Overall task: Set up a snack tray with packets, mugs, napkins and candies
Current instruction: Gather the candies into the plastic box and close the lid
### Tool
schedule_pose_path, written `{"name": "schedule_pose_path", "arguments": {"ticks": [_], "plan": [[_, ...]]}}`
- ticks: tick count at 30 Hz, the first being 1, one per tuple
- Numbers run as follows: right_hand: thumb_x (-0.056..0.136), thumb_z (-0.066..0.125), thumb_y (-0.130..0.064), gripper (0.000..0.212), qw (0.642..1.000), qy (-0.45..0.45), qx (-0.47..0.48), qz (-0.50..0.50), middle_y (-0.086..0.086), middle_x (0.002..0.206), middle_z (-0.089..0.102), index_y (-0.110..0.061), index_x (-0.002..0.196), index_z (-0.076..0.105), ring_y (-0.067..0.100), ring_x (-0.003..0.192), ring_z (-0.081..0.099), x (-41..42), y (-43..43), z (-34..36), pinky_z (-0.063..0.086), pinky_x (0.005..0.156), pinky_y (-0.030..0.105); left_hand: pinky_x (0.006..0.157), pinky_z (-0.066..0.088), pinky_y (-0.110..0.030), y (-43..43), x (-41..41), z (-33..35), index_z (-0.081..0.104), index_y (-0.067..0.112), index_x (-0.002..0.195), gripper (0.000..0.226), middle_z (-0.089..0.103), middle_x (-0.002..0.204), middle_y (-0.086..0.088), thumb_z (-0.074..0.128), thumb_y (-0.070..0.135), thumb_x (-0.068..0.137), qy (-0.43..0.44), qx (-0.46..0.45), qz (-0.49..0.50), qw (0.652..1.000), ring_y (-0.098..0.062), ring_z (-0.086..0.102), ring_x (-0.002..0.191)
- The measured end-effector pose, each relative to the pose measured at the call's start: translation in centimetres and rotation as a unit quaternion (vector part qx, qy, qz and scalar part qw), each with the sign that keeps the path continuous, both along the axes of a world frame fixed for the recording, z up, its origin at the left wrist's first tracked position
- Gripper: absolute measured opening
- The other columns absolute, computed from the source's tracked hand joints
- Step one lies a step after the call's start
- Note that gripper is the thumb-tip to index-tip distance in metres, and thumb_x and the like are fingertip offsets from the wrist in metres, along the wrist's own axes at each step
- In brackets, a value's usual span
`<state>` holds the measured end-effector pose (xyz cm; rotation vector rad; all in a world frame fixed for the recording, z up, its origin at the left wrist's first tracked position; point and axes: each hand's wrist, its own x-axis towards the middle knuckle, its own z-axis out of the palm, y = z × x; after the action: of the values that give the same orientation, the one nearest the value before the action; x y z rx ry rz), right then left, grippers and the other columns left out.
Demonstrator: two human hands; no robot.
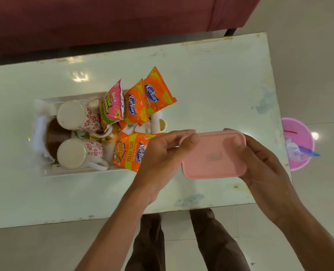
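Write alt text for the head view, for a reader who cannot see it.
Both hands, left and right, hold a closed pink box above a white table. Left of it a white tray holds two upside-down patterned mugs, three orange packets and a pink packet. A pink bin stands on the floor at the right.

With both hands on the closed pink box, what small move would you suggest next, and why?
Probably lift the lid off the pink box: both the left hand and right hand grip its ends, it is closed, and no loose candies show on the tray yet.
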<state>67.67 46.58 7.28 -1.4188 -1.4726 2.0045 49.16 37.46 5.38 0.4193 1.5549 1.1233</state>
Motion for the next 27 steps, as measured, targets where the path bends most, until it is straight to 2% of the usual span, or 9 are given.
{"name": "schedule_pose_path", "arguments": {"ticks": [3, 10, 12, 15, 18, 21, 23, 25, 27], "plan": [[0.089, 0.050, -0.062, 0.047, 0.998, 0.016, -0.023, -0.063, 0.002, 0.106, 0.074, -0.027, 0.110, 0.073, 0.019, 0.101, 0.070, -0.8, -0.7, -0.1, 0.058, 0.078, 0.026, 0.071, 0.052, -0.015, -0.1, 0.4, -0.1, 0.078, 0.024, 0.112, 0.053, 0.080, 0.099, 0.012, 0.073, 0.059, 0.073, -0.010, 0.000, 0.028, 1.000, 0.003, 0.071, 0.091], [0.079, 0.063, -0.060, 0.043, 0.991, -0.005, 0.021, -0.134, -0.005, 0.081, 0.074, -0.022, 0.092, 0.078, 0.008, 0.076, 0.069, -2.0, -1.3, -0.3, 0.051, 0.057, 0.018, 0.056, 0.047, -0.008, -0.3, 1.3, -0.5, 0.080, 0.024, 0.100, 0.046, 0.079, 0.084, 0.013, 0.073, 0.055, 0.067, -0.027, 0.012, 0.097, 0.995, 0.006, 0.070, 0.075], [0.080, 0.062, -0.061, 0.041, 0.990, -0.020, 0.041, -0.136, -0.006, 0.078, 0.072, -0.024, 0.089, 0.077, 0.007, 0.074, 0.068, -2.1, -1.1, -0.4, 0.052, 0.060, 0.020, 0.060, 0.050, -0.010, -0.4, 1.1, -0.7, 0.078, 0.024, 0.110, 0.057, 0.080, 0.091, 0.013, 0.072, 0.059, 0.065, -0.038, 0.010, 0.090, 0.995, 0.004, 0.071, 0.081], [0.084, 0.059, -0.059, 0.037, 0.990, -0.029, 0.028, -0.135, -0.005, 0.081, 0.072, -0.026, 0.084, 0.076, 0.015, 0.081, 0.067, -2.2, -0.5, -0.4, 0.053, 0.075, 0.041, 0.076, 0.059, -0.021, -1.1, 0.8, -0.8, 0.061, 0.026, 0.136, 0.082, 0.079, 0.110, 0.010, 0.076, 0.061, 0.063, -0.070, -0.003, 0.023, 0.997, -0.003, 0.073, 0.101], [0.086, 0.054, -0.064, 0.040, 0.993, -0.026, 0.032, -0.110, -0.005, 0.092, 0.074, -0.031, 0.094, 0.075, 0.016, 0.091, 0.070, -2.6, -0.4, 0.0, 0.056, 0.084, 0.049, 0.085, 0.062, -0.031, -1.5, 1.4, -0.7, 0.057, 0.023, 0.136, 0.086, 0.079, 0.110, 0.003, 0.086, 0.054, 0.062, -0.070, 0.001, 0.024, 0.997, -0.013, 0.074, 0.105], [0.085, 0.046, -0.071, 0.044, 0.990, -0.082, 0.104, -0.054, -0.007, 0.076, 0.070, -0.035, 0.088, 0.072, 0.010, 0.071, 0.067, -3.0, -1.0, -0.1, 0.059, 0.061, 0.034, 0.079, 0.062, -0.028, -1.7, 1.9, -0.9, 0.060, 0.020, 0.132, 0.074, 0.080, 0.106, 0.002, 0.086, 0.042, 0.066, -0.056, 0.005, 0.067, 0.996, -0.014, 0.076, 0.100], [0.084, 0.048, -0.071, 0.043, 0.977, -0.128, 0.166, -0.052, -0.013, 0.050, 0.051, -0.037, 0.063, 0.064, 0.004, 0.046, 0.046, -2.9, -0.9, -0.4, 0.037, 0.044, 0.017, 0.076, 0.062, -0.027, -1.8, 2.3, -1.0, 0.062, 0.020, 0.132, 0.074, 0.080, 0.104, 0.002, 0.085, 0.041, 0.065, -0.035, 0.010, 0.065, 0.997, -0.014, 0.077, 0.097], [0.083, 0.052, -0.072, 0.051, 0.969, -0.146, 0.192, -0.050, -0.012, 0.042, 0.038, -0.031, 0.052, 0.055, 0.004, 0.041, 0.033, -2.6, -0.6, -0.7, 0.025, 0.040, 0.012, 0.074, 0.062, -0.025, -2.0, 2.6, -0.9, 0.062, 0.022, 0.130, 0.071, 0.080, 0.103, 0.005, 0.085, 0.041, 0.066, -0.015, 0.008, 0.056, 0.998, -0.013, 0.077, 0.095], [0.083, 0.053, -0.072, 0.054, 0.970, -0.151, 0.188, -0.017, -0.010, 0.041, 0.041, -0.028, 0.051, 0.057, 0.003, 0.039, 0.035, -2.2, 0.3, -0.8, 0.027, 0.037, 0.013, 0.071, 0.062, -0.022, -1.9, 2.3, -0.7, 0.061, 0.029, 0.126, 0.061, 0.080, 0.103, 0.010, 0.083, 0.046, 0.071, 0.026, 0.001, 0.006, 1.000, -0.007, 0.077, 0.092]]}}
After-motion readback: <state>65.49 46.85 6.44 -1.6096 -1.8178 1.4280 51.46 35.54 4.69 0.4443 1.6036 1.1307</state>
